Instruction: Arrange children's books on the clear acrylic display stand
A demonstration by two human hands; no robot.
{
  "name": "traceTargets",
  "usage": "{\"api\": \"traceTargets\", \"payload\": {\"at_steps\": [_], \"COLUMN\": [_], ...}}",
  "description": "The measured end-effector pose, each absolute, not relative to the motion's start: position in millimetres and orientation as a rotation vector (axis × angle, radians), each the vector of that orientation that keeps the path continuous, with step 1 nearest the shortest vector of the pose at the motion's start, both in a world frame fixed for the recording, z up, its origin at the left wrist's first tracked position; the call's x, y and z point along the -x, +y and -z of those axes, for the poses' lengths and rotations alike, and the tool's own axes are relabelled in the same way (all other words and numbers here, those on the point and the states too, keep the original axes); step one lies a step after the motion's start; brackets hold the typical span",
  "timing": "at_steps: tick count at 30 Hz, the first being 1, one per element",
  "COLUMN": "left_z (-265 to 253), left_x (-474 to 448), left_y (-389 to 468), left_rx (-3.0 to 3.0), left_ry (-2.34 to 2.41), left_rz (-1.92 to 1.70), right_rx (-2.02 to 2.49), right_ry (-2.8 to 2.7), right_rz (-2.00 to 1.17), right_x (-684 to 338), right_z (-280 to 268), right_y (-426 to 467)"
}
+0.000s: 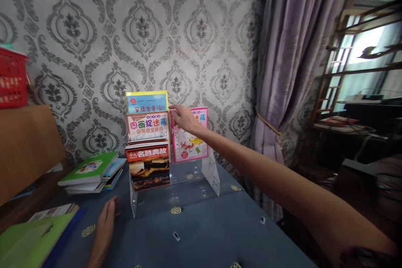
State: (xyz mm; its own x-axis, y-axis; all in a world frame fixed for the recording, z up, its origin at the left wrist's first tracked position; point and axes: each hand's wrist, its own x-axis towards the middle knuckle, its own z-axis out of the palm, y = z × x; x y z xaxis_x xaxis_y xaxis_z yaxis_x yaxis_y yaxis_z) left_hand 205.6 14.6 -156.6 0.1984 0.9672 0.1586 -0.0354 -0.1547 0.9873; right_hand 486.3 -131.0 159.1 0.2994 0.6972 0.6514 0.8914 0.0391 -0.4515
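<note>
My right hand [184,119] reaches across the display rack with its fingers bent together at the right edge of the blue-and-yellow storybook [146,101]. It partly covers the pink-framed picture book [191,144]; what lies between the fingers is hidden. In front of the storybook stands a puzzle book [147,126], then a red-and-black book [149,167] in the lowest tier. The clear acrylic rack [211,173] holds them all upright. My left hand [106,220] is near the tabletop, left of the rack, open and holding nothing, fingers slightly blurred.
Left of the rack lies a stack of books topped by a green one [91,168]. A light-green folder [34,238] is at the near left. A red basket [12,77] sits above a wooden panel [31,150]. Purple curtains [282,71] hang on the right.
</note>
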Motion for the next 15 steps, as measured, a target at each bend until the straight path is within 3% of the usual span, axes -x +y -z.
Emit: {"api": "traceTargets", "payload": {"at_steps": [7, 15], "left_z": [155, 153], "left_x": [-205, -203], "left_y": [11, 8], "left_rx": [-1.433, -1.45], "left_ry": [0.976, 0.961], "left_rz": [-1.173, -1.164], "right_rx": [1.676, 1.586], "right_ry": [-1.39, -1.243], "right_rz": [-0.075, -0.402], "right_x": [-467, -468], "right_z": [-98, -85], "right_y": [-145, -136]}}
